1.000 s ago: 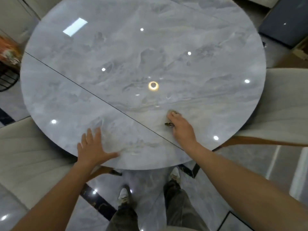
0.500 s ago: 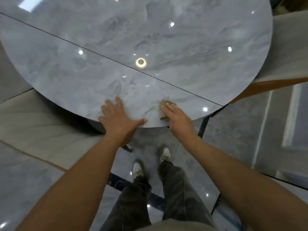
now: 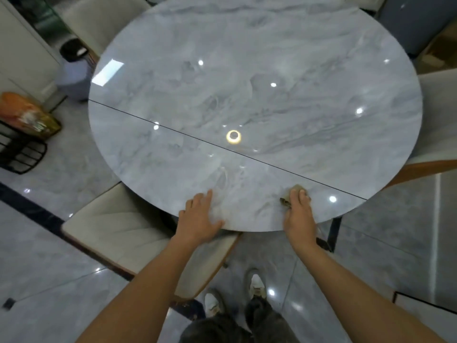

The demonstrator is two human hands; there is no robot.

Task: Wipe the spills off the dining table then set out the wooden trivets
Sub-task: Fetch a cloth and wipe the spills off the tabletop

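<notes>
Glossy grey tile all around, and smack in the middle is sitting one round marble-look dining table (image 3: 247, 70), split by a thin dark seam running corner to corner. Down at the near edge the person is working a small tan cloth (image 3: 288, 198), wadded up and lying just this side of the seam. The right hand (image 3: 299, 214) is pressing down on it with fingers close together, so only a scrap is peeking out at the fingertips and on the thumb side. The left hand (image 3: 199, 219) is lying flat on the rim beside it, fingers spread, gripping nothing, looks like bracing.

That rag is looking soft, floppy and light, so I'd guess a flat palm on top is steering it better than a pinch. The tabletop is looking slick and hard, so it should be sliding easily. I can't honestly make out any spill, just ceiling lights glaring off the surface.

Count-wise: one cloth, one table, two hands. Zero wooden trivets showing anywhere, so that part isn't started yet.

Further out, cream chairs are tucked around the table; I'm counting one near left (image 3: 111, 219), one on the right (image 3: 442, 115), and maybe more at the far side. A black wire rack (image 3: 19, 152) holding an orange bag (image 3: 24, 115) is sitting off to the left.
</notes>
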